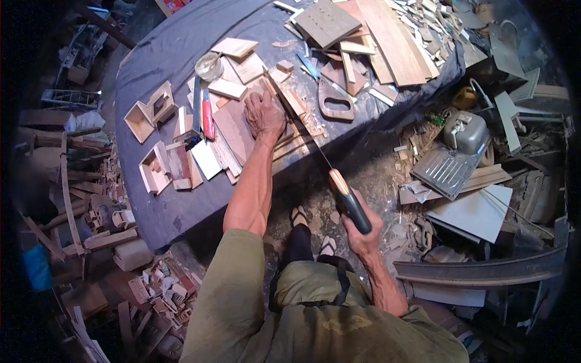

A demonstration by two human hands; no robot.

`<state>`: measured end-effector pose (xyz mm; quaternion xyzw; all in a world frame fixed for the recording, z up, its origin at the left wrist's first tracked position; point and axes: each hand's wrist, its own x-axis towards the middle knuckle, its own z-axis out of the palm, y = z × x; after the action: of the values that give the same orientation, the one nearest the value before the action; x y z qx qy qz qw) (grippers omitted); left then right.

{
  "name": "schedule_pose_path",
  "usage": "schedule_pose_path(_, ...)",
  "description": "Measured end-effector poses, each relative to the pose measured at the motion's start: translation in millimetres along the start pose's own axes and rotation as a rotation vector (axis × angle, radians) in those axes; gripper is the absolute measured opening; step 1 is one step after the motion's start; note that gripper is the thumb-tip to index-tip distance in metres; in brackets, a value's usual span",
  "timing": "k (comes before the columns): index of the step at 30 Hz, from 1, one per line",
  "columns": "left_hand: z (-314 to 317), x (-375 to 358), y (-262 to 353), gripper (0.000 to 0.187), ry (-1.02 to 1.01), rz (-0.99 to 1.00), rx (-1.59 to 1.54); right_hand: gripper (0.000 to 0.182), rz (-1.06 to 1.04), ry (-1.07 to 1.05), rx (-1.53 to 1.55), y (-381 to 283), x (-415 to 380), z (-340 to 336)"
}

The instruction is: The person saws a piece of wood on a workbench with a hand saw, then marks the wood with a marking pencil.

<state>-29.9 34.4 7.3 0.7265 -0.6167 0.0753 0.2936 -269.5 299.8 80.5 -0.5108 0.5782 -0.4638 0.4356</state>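
The right grip [363, 232] is wrapped tight around the saw [353, 206]. The left grip [265, 115], loosely spread, rests on wood [232, 126].

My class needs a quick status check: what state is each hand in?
Left hand: pressed onto wood; grip can't be told.
Right hand: closed around saw handle.

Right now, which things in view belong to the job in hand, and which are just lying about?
In use:
- handsaw in the right hand
- wood under the left hand

Apparently lying about:
- second saw
- red-handled tool
- jar
- small boxes
- metal sink
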Motion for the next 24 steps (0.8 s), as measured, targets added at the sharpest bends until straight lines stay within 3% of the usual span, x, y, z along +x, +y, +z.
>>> schedule_pose_path(3, 1.5, -1.0, -2.4, 0.023, -0.019, 0.002, -0.008, 0.062, -0.152, 0.026, -0.127, -3.3, -17.2, -9.7)
schedule_pose_path(11, 6.4, -3.7, -6.6, 0.026, 0.012, 0.022, 0.017, 0.066, -0.067, -0.006, -0.068, -21.4, 5.1, -17.5)
schedule_pose_path(15, 5.3, -0.3, -6.0, 0.032, -0.017, -0.01, 0.011, 0.062, -0.119, 0.001, -0.15, -22.8, -21.4, -19.9)
schedule_pose_path(18, -3.5, -6.7, -1.3, 0.035, -0.103, -0.017, 0.046, 0.06, -0.029, -0.005, -0.132, -16.0, -49.2, -41.6)
schedule_pose_path(21, 1.1, -1.7, -4.5, 0.036, -0.073, 0.017, 0.031, 0.061, -0.009, 0.01, -0.116, -16.0, -47.1, -39.2)
schedule_pose_path(22, 2.8, -1.4, -5.9, 0.036, -0.052, 0.032, 0.014, 0.061, -0.124, 0.02, -0.141, -12.6, -34.3, -31.6)
schedule_pose_path(24, 4.4, -0.1, -9.4, 0.039, -0.04, 0.046, 0.021, 0.062, -0.06, 0.025, -0.111, -24.1, -12.5, -17.4)
